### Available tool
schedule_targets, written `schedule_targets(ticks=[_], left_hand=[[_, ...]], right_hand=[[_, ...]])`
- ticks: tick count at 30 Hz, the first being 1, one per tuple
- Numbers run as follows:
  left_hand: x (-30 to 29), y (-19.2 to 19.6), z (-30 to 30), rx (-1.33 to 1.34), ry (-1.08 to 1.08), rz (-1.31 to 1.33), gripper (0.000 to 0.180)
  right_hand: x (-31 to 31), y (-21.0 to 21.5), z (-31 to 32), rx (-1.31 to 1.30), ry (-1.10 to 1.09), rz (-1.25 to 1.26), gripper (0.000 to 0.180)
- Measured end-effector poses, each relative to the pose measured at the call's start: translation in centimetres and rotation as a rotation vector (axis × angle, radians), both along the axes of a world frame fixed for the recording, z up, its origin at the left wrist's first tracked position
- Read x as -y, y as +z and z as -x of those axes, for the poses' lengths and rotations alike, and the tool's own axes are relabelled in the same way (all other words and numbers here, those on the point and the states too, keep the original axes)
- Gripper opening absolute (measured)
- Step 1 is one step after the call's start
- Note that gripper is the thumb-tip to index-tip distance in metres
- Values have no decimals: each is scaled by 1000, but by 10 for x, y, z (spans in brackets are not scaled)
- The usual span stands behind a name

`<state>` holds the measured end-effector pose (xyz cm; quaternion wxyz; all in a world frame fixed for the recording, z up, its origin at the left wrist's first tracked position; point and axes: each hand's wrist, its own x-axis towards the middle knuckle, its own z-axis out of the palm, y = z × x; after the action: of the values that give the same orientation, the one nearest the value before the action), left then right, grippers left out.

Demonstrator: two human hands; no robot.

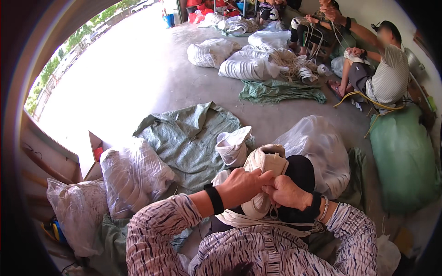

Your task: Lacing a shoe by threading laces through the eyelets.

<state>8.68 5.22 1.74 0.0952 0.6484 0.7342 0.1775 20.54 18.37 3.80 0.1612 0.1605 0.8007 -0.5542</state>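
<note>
Nearest: both hands on a white shoe held over the lap, resting on a black form across the knee. Left hand closed over the shoe's middle, fingers wrapped on the upper; right hand pinched tight at its side near the loose white lace trailing below. The shoe looks light, its upper soft and yielding, sole firmer; best held by the sole edge or heel, not the lace.

Beside the knees: clear bags of white goods, a green woven sack flat on the concrete floor.

Farther: more stuffed bags, seated people handling white cord.
</note>
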Motion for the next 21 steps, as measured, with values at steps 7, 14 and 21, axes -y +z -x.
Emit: schedule_targets(ticks=[7, 14, 21], left_hand=[[-17, 22, 29, -131, -282, 210, 39], [-8, 18, 18, -165, -210, 75, 20], [2, -7, 34, -72, -283, -197, 20]], right_hand=[[-6, -22, -8, -305, 146, -416, 18], [-8, -20, 2, -328, 160, -563, 18], [-15, 10, 31, 259, 268, -218, 22]])
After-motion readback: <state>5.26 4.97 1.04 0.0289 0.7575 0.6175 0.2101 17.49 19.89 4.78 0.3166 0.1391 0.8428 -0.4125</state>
